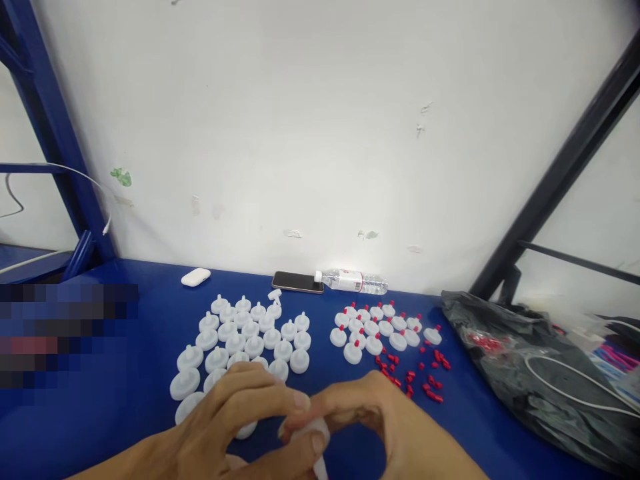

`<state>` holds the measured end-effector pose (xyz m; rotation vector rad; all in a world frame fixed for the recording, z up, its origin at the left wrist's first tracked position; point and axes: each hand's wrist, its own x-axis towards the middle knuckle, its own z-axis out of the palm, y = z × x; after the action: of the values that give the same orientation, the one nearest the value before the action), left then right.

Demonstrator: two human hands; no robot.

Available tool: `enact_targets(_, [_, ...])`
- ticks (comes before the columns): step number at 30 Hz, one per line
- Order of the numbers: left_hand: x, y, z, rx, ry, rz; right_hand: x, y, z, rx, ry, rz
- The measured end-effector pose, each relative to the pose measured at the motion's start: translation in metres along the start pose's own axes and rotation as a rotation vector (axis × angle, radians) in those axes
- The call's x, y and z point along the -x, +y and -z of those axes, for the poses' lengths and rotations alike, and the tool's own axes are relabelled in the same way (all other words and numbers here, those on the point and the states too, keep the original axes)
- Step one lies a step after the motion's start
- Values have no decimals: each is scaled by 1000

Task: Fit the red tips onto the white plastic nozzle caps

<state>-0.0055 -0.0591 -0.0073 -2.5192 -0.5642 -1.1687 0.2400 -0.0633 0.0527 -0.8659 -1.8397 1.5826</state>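
My left hand (pixel 215 420) is closed on a white nozzle cap (pixel 319 430), its thumb pressed against the side. Curled in from the right, my right hand (pixel 370 413) has its index finger bent over the same cap. The fingers cover most of the cap, and my right thumb is hidden. Beyond my left hand stand several plain white nozzle caps (pixel 235 343), spouts up. To the right is a group of white caps with red tips (pixel 373 345) on their spouts. Small loose red tips (pixel 410 377) lie scattered just past my right hand.
At the back by the wall lie a phone (pixel 298 282), a clear plastic bottle (pixel 353 281) on its side and a white earbud case (pixel 195 277). A dark plastic bag (pixel 505 373) with a white cable covers the right side of the blue table (pixel 135 373).
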Motion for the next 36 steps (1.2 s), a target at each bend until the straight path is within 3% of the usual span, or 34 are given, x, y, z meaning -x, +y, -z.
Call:
enact_targets(2, [-7, -5, -2, 24, 51, -43, 1, 2, -1, 117, 233, -18])
enact_targets(4, [-16, -10, -5, 63, 56, 7, 2, 5, 1, 154, 431, -28])
enact_targets(7, [-27, -14, -9, 136, 8, 113, 2, 8, 8, 153, 589, -66])
enact_targets(9, [-30, -17, -11, 130, -48, 159, 2, 10, 14, 201, 607, -80])
enact_targets(15, [-22, -21, -22, 10, -200, 227, -1, 22, 20, 517, 491, -141])
enact_targets(19, [-15, -25, -27, -51, -331, 109, 0, 30, 19, 718, 460, -301])
enact_targets(23, [-12, -24, -28, -20, -438, 56, 2, 37, 29, 761, 459, -274])
enact_targets(26, [-14, -20, -26, 22, -431, 57, 7, 38, 45, 771, 484, -270])
enact_targets(31, [-16, -15, -25, -65, -411, 110, 43, 32, 81, 848, 599, -431])
enact_targets(36, [-11, -17, -30, -93, -435, 96, 89, 42, 108, 925, 652, -598])
